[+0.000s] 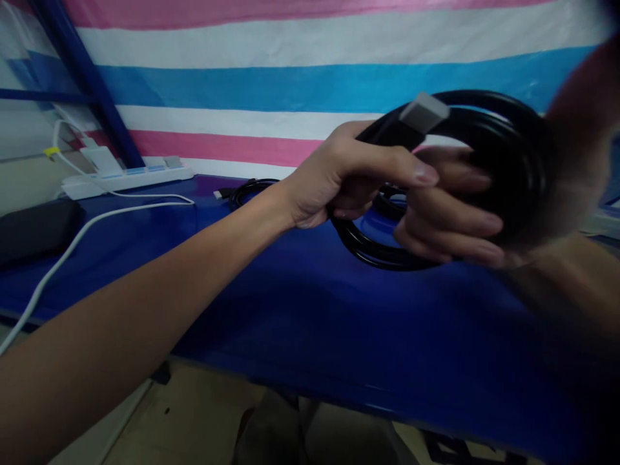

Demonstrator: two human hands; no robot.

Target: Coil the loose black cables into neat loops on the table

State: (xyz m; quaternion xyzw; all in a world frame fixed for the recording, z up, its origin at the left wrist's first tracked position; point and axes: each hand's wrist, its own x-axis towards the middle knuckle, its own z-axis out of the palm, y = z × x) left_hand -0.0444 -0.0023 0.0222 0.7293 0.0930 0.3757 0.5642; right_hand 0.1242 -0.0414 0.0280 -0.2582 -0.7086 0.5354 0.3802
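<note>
Over on the left, a white power strip [145, 179] sits at the back of the blue desk [339, 323]. Next along, a smaller cable bundle [242, 192] lies behind the forearm. The left hand [349, 171] has its grip closed on a coiled black cable [513, 142], lifted above the desk, near its grey-ended plug [421, 116]. Rightmost, the partly blurred right hand [465, 213] curls its fingers around the coil too.

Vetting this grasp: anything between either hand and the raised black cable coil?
Nothing visible: the left hand grips the raised black cable coil directly, and the right hand, partly blurred, curls around its other side. Another black cable lies beyond on the blue table, not between them.
</note>
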